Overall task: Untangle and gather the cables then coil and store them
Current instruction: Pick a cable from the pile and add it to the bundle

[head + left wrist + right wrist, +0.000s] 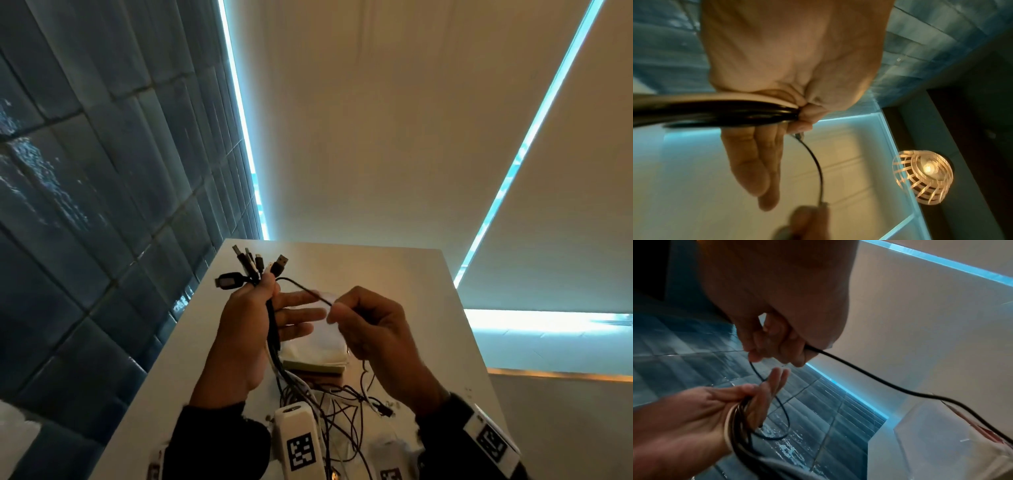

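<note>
While left hand [246, 329] grips cable bundle [272, 329], right hand [373, 329] pinches strand [305, 289].

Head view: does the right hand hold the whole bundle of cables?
No, the right hand pinches only one thin black cable, while the left hand holds the bundle of cables.

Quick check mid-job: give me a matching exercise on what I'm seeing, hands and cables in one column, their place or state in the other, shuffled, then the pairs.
Things:
1. left hand
2. right hand
3. connector ends
4. loose cable tangle

States:
A. lies on the white table, below both hands
B. pinches one thin black cable
C. fan out above the thumb
D. holds a bundle of several cables, fingers extended

Pairs: 1-D, 2-B, 3-C, 4-A
</note>
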Demonstrator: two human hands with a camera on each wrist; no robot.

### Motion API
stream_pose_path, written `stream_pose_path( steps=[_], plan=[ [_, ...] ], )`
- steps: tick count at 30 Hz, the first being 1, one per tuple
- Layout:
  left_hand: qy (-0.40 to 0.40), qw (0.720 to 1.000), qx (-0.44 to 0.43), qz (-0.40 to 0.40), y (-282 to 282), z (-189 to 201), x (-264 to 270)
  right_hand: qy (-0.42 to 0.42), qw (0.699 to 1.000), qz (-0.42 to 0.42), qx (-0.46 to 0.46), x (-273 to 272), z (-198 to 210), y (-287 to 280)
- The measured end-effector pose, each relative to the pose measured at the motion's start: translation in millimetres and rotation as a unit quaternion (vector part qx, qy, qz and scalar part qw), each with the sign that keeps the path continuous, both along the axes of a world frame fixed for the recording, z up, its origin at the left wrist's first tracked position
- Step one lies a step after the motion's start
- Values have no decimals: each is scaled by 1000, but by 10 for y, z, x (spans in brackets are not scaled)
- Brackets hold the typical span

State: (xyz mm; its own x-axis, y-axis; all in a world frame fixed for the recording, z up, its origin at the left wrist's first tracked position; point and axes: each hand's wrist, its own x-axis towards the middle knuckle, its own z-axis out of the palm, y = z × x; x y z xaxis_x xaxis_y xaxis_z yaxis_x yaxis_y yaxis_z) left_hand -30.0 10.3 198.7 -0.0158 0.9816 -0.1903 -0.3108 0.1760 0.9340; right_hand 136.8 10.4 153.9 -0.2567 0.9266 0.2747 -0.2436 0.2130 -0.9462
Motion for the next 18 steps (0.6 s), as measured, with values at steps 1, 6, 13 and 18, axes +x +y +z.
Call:
stream_pose_path(
  steps=[1,6,13,18],
  plan=[
    [-42,999,3,-8,-2,18,-6,-15,1000,26,6,-15,-14,-20],
    [-165,983,68,44,12,68,-94,-127,987,83,-57,33,-378,-6],
    [-144,981,115,55,14,33,-134,-233,965,48,-107,151,-978,85],
    [-139,979,141,47,-5,81,-165,-266,957,2,-116,185,-1257,179]
  ],
)
